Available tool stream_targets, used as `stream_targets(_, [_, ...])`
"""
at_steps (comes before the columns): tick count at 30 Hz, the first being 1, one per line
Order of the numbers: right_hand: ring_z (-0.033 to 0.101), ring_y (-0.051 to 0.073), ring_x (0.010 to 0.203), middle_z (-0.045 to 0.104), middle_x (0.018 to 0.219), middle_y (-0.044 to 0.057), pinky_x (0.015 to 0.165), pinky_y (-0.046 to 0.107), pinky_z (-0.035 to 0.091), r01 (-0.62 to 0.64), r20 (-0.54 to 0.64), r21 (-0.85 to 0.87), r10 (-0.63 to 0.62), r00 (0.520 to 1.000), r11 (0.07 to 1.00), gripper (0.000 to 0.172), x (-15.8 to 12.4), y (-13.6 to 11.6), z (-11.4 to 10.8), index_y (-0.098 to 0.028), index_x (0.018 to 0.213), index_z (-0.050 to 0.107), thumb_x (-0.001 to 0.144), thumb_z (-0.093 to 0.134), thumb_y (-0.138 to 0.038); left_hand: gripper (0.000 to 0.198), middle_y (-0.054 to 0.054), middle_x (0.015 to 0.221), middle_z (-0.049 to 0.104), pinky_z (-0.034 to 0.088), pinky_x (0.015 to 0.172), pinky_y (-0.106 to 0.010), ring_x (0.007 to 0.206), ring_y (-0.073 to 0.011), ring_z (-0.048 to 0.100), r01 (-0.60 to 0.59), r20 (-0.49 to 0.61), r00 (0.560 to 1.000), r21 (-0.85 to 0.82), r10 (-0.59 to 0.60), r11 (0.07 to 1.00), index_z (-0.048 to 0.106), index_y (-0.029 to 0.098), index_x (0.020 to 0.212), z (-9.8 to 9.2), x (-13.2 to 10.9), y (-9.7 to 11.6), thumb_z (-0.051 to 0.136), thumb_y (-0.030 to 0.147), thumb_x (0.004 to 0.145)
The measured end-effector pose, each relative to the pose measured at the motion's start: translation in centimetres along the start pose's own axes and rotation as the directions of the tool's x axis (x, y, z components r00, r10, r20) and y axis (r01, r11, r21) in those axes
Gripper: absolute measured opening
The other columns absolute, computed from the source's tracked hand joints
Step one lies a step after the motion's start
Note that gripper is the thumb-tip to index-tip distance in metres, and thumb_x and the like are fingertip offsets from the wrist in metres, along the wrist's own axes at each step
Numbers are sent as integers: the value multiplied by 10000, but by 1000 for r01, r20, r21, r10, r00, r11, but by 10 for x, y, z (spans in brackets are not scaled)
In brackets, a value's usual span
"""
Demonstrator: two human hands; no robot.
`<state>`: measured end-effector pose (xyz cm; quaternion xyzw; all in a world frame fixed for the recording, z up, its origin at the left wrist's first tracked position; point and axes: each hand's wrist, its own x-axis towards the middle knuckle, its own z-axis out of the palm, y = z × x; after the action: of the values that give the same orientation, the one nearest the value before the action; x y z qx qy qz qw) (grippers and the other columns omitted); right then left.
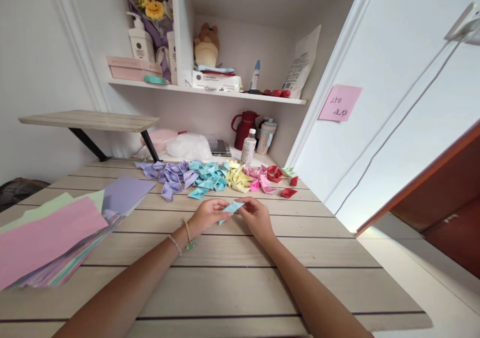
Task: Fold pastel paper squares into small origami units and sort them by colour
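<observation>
A folded light-blue paper piece (233,207) is held between my two hands, just above the table's slats. My left hand (208,215) pinches its left side, with thumb and fingers closed on it. On the opposite end, the fingers of my right hand (258,217) grip the paper's right tip. Beyond my hands lie folded paper boats in colour groups: purple boats (173,173), blue boats (210,175), yellow boats (238,178), pink boats (264,179) and red boats (288,193). My fingers partly cover the lower edge of the held paper.
A stack of coloured paper sheets (52,233) lies at the left on the slatted table (210,298). Behind the boats stand a clear bottle (248,148), a red jug (245,130) and a cup (266,135). A small raised shelf (90,120) rises at the back left.
</observation>
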<state>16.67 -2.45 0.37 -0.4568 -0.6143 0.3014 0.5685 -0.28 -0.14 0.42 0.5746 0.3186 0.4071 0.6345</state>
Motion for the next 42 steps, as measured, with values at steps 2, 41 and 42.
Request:
stream_targets(2, [612, 174, 667, 682, 776, 50, 621, 284, 485, -17, 0, 23, 17, 1000, 1000, 163, 0, 1, -1, -172, 823, 665, 690, 622, -256, 338, -112, 914, 688, 515, 751, -332, 850, -218, 652, 43, 30, 999, -33, -42, 999, 626, 107, 908, 0, -1, 1, 709, 315, 654])
stream_targets(41, [587, 181, 716, 670, 761, 35, 688, 306, 460, -250, 38, 422, 259, 965, 872, 272, -5, -1, 16, -178, 758, 672, 637, 691, -421, 245, -42, 755, 674, 470, 637, -249, 719, -180, 621, -259, -72, 940, 489, 335, 833, 607, 202, 959, 15, -7, -2, 581, 335, 756])
stream_targets(42, [586, 179, 713, 671, 767, 35, 686, 305, 461, -255, 32, 434, 268, 963, 864, 267, -5, -1, 17, -180, 753, 671, 631, 698, -416, 246, -44, 761, 676, 470, 638, -251, 718, -182, 623, -259, -71, 940, 483, 332, 837, 608, 202, 960, 16, -7, -2, 581, 336, 755])
